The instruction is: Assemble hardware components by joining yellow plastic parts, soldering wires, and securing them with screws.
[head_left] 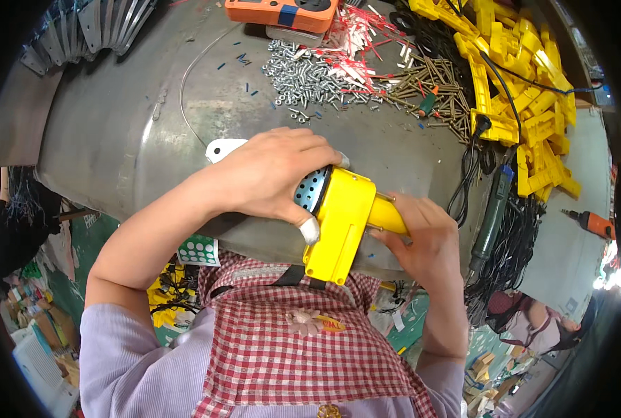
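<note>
Over the near edge of the workbench I hold a yellow plastic tool housing (341, 224) with a boxy body and a short handle-like arm to the right. My left hand (272, 174) is closed over its left side, with white tape on the thumb and a fingertip. Beneath that palm shows a blue metal part with punched holes (309, 189), and a white plate with a hole (225, 149) juts out beyond the wrist. My right hand (425, 240) grips the yellow arm, where thin screw-like rods stick out beside the fingers.
Loose silver screws (303, 76), long brass-coloured screws (439, 87) and red-and-white pieces (355, 42) lie at the back. An orange device (282, 12) stands behind them. Yellow housings (533, 90) pile up at right, near a corded dark green power screwdriver (491, 216) and black cables (512, 244).
</note>
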Available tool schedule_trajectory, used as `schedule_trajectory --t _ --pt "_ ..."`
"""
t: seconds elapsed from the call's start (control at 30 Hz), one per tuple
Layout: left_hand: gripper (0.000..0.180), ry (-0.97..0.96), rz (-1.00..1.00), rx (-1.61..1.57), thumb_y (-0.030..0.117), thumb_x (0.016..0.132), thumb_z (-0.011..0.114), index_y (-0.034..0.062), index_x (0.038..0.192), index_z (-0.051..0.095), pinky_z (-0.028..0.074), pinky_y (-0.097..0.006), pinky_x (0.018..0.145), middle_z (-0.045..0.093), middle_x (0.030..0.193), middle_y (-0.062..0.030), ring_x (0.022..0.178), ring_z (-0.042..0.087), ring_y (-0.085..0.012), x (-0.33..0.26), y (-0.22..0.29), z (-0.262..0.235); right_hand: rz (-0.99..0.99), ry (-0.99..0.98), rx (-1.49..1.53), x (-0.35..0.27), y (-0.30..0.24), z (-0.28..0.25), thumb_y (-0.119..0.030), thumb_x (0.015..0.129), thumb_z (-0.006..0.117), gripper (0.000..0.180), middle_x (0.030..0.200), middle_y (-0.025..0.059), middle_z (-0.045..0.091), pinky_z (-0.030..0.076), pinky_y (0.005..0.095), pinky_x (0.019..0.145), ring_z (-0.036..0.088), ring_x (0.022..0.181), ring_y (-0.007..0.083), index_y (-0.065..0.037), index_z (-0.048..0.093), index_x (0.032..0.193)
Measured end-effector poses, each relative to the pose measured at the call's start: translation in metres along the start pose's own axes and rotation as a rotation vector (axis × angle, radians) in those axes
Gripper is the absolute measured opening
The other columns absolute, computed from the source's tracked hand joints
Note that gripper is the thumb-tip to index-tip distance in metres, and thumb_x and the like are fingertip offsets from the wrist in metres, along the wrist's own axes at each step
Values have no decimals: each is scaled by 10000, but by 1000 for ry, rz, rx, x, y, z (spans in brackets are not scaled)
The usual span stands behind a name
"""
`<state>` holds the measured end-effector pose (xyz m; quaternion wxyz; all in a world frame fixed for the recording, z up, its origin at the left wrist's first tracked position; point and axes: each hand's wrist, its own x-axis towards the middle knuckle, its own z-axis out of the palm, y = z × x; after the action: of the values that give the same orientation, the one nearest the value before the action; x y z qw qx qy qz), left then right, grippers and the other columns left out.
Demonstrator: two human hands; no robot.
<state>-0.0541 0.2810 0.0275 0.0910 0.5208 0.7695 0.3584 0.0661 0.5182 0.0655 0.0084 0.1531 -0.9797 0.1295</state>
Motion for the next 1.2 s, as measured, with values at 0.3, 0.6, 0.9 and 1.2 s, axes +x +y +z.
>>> schedule_trajectory --t 0.3,0.6,0.9,1.2 --pt "804 21 5 -24 466 479 795 20 1101 548 439 -418 814 587 979 -111 970 556 -314 -3 -4 2 -74 214 141 -4 5 10 -234 674 757 473 926 101 643 479 389 633 612 763 294 -50 578 1071" --pt "777 7 -19 -55 559 571 742 19 1101 564 434 -418 822 593 968 -118 959 560 -312 -2 1 5 -48 187 105 -11 1 38 -205 615 765 580 987 124 624 463 403 695 605 857 315 -60 528 1124" --pt "790 25 -43 -44 554 569 735 20 1120 544 428 -419 797 573 1009 -135 948 547 -333 -2 3 5 -63 236 150 -11 5 45 -242 590 768 661 1008 103 600 448 396 712 563 831 307 -70 513 1175" --pt "695 -10 -56 14 522 642 717 26 1103 562 413 -411 853 584 984 -132 963 550 -315 2 7 2 102 -39 -25 2 -9 20 -260 651 740 408 844 79 533 475 361 674 543 830 268 -65 531 943"
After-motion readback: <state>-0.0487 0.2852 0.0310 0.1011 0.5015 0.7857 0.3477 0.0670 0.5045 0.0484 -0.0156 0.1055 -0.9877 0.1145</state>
